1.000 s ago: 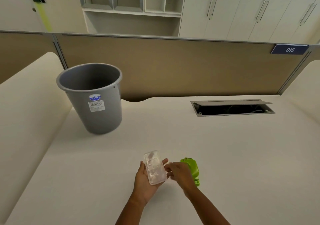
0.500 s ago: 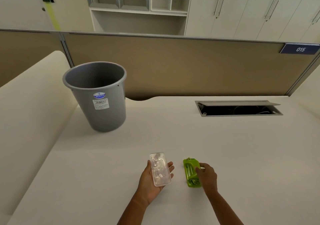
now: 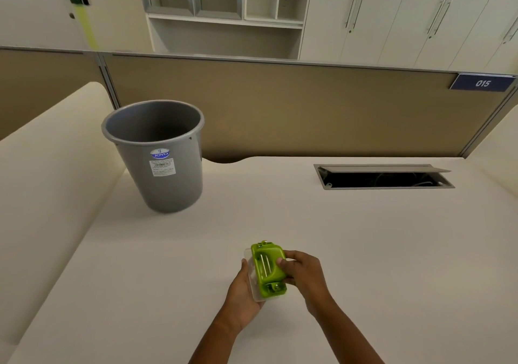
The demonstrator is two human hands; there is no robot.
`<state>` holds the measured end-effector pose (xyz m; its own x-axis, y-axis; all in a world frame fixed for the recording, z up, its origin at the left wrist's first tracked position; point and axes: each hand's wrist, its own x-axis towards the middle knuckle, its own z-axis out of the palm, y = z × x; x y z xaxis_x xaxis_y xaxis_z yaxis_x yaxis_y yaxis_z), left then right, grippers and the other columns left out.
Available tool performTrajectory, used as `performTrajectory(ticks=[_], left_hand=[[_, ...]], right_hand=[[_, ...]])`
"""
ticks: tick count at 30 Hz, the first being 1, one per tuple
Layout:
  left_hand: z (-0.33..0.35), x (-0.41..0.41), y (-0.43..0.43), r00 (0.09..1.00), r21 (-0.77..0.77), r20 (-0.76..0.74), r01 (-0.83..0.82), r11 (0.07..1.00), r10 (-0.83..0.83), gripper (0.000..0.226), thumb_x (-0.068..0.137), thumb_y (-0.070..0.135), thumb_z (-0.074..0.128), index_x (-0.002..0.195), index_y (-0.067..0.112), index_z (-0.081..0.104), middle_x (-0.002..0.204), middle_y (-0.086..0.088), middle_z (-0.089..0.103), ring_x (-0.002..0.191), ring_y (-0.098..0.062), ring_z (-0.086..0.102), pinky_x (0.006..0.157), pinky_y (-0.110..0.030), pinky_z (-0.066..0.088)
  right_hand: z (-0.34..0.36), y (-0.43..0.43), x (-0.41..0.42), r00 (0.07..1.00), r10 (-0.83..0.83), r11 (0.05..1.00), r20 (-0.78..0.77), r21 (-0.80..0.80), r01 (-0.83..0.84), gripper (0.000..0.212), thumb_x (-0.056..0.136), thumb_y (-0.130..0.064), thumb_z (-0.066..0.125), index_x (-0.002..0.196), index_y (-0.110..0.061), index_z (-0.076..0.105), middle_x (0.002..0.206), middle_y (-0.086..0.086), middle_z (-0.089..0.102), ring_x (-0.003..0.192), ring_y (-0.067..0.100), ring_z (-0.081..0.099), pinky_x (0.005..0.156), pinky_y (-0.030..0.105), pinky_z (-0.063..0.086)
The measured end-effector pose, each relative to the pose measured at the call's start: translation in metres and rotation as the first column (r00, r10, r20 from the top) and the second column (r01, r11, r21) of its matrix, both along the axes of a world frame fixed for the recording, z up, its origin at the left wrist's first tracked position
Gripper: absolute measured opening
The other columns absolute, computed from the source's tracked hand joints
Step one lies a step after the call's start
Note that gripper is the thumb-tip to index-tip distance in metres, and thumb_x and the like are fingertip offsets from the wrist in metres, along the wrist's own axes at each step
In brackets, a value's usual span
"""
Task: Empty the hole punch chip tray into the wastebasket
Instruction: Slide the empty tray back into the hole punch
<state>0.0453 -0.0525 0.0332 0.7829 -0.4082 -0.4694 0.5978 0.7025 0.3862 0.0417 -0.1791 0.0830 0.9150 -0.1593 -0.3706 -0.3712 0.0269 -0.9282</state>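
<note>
A lime-green hole punch (image 3: pixel 268 271) is held over the desk near its front, underside facing up, with my right hand (image 3: pixel 302 275) gripping its right side. My left hand (image 3: pixel 243 293) cups the clear plastic chip tray (image 3: pixel 250 279) from the left; only the tray's left edge shows beneath the punch, which lies pressed onto it. A grey plastic wastebasket (image 3: pixel 159 153) with a blue sticker and a white label stands on the desk at the far left, well away from both hands. What is inside it cannot be seen.
The cream desk (image 3: pixel 364 251) has an open cable hatch (image 3: pixel 384 177) at the back right. A tan partition panel (image 3: pixel 280 105) with a blue "015" plate (image 3: pixel 482 83) runs behind the desk. A raised cream surface (image 3: pixel 42 181) borders the left.
My right hand picked the green punch up from the desk and brought it left onto the clear tray resting in my left hand. The wastebasket has not moved.
</note>
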Motion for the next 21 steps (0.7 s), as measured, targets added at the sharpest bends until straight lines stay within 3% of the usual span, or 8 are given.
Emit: performTrajectory(ticks=[5,11,14,21], left_hand=[[0.0,-0.001,0.001,0.999,0.037,-0.036,-0.004,0.999,0.006,0.05,0.098,0.042,0.021,0.109,0.01,0.057,0.099,-0.018,0.064,0.087,-0.029,0.059,0.058,-0.032,0.059],[-0.004,-0.001,0.002,1.0,0.053,-0.018,0.001,0.999,0.0,0.052,0.098,0.043,0.021,0.102,0.01,0.061,0.077,-0.014,0.076,0.065,-0.024,0.071,0.055,-0.029,0.058],[-0.004,0.0,0.001,1.0,0.062,-0.018,-0.001,0.998,0.002,0.053,0.098,0.043,0.02,0.101,0.01,0.061,0.075,-0.014,0.075,0.062,-0.023,0.071,0.054,-0.028,0.057],[-0.003,-0.001,-0.001,1.0,0.073,-0.009,-0.002,0.997,0.003,0.052,0.098,0.043,0.02,0.101,0.011,0.061,0.074,-0.012,0.076,0.061,-0.022,0.072,0.053,-0.027,0.057]], right_hand=[[0.0,0.009,0.0,1.0,-0.004,0.999,0.002,-0.038,0.004,0.022,0.082,-0.002,0.062,0.103,0.002,0.066,0.088,0.023,0.067,0.081,0.031,0.065,0.078,0.043,0.056],[0.0,0.012,-0.005,1.0,0.009,1.0,0.011,0.001,-0.009,0.022,0.083,-0.003,0.063,0.104,0.001,0.066,0.085,0.021,0.068,0.078,0.029,0.066,0.071,0.036,0.057],[0.001,0.013,-0.007,1.0,0.013,1.0,0.015,0.001,-0.013,0.022,0.083,-0.003,0.062,0.104,0.001,0.066,0.086,0.021,0.068,0.079,0.03,0.066,0.074,0.039,0.056],[0.003,0.01,-0.012,1.0,0.014,0.999,0.017,0.035,-0.015,0.023,0.083,-0.003,0.062,0.105,0.001,0.065,0.087,0.022,0.068,0.078,0.029,0.065,0.063,0.027,0.056]])
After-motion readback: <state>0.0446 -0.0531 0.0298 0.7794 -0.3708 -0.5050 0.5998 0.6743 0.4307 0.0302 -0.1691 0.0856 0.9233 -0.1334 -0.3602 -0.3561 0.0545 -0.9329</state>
